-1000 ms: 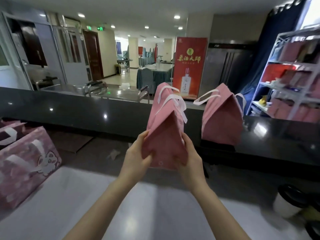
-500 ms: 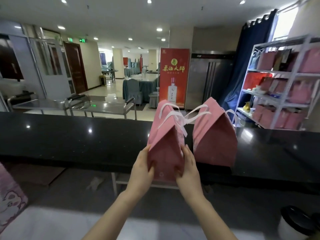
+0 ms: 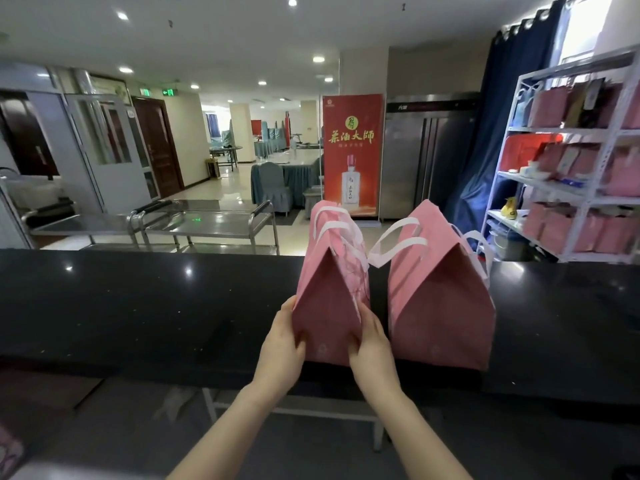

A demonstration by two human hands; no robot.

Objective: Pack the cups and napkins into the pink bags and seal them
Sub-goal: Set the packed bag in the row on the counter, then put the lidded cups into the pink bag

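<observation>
Pink bag between 2 hands

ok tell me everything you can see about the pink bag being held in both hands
The held pink bag looks like matte paper or thin fabric, with a faint pale print on its side and two white strap handles on top. Its top is folded shut into a peaked, tent-like shape. It stands upright on the black counter, just left of a second pink bag, with a narrow gap between them. The left hand and right hand grip its lower sides.
</observation>
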